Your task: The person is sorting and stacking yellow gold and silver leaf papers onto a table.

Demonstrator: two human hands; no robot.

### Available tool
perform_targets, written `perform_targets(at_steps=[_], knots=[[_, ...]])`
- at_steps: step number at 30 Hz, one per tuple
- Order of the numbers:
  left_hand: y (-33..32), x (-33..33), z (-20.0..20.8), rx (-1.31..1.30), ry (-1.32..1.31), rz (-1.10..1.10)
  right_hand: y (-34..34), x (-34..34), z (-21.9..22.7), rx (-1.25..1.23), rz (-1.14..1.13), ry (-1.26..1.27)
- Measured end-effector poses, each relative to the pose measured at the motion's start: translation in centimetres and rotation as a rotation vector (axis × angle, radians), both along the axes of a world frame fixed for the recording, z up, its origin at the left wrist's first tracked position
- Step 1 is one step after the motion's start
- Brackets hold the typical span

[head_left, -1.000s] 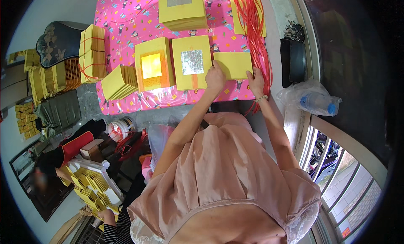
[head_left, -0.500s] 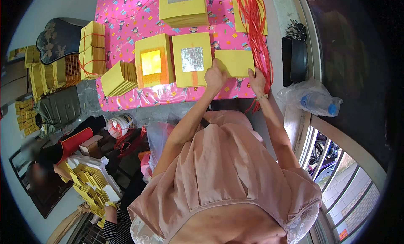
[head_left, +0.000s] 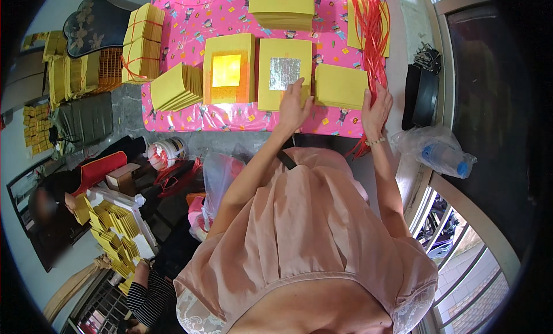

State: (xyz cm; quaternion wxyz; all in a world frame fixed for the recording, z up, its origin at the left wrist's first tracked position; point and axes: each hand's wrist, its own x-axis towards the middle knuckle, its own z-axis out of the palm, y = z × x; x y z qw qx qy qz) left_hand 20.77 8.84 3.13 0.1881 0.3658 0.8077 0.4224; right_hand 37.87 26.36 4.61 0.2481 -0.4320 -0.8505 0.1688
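- Fingers of the left hand (head_left: 295, 108) are spread, the index tip over the lower right part of the silver square on one yellow stack (head_left: 268, 97); whether they press it cannot be told.
- Fingers of the right hand (head_left: 376, 112) are also apart, clamped on nothing visible, the thumb at the right end of the plain stack (head_left: 341, 85).
- Between the two hands and slightly beyond them lies that plain stack, its long axis running left to right; the right thumb looks nearer than the left.
- Red strands (head_left: 373, 43) pass behind the right hand along the right side of the pink-covered bench (head_left: 242, 121), crowding that side.
- Left of the silver-square stack stands a gold-square stack (head_left: 229, 46), then a slanted stack (head_left: 175, 89).
- Farther away are a thick stack (head_left: 282, 8) and tied bundles (head_left: 144, 40).
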Motion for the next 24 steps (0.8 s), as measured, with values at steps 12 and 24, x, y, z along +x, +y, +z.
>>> perform_targets(at_steps=[12,24], knots=[[-7.4,-5.1,-1.1,-0.148,0.313,-0.208,-7.9,-9.9,-0.8,0.018,0.929,-0.388],[-8.2,-6.1,-2.3,-0.100,0.261,-0.226,-7.4,-10.0,-2.5,-0.004,0.995,-0.359]])
